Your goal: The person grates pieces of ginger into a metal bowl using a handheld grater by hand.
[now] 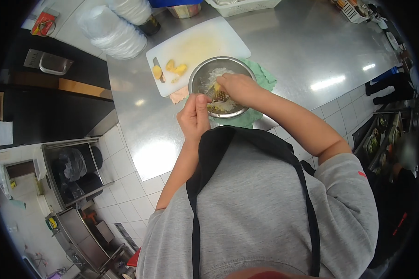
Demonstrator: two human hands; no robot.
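A steel bowl (pixel 195 74) rests on a green cloth (pixel 264 76) at the counter's front edge. Inside it lies pale shredded food, with a small metal grater (pixel 218 94) tilted over it. My left hand (pixel 194 116) is closed on the grater's handle at the bowl's left rim. Pinched in the fingers of my right hand (pixel 239 88) is a yellow piece (pixel 217 87), held against the grater. Several peeled yellow pieces (pixel 180 69) and a knife (pixel 156 63) lie on the white cutting board (pixel 209 39) behind the bowl.
Stacks of wrapped white containers (pixel 111 35) stand at the back left of the steel counter (pixel 302 42). A white basket (pixel 246 6) is at the back edge, another basket (pixel 351 11) at the back right. A person's dark-clothed legs (pixel 391 86) show at far right.
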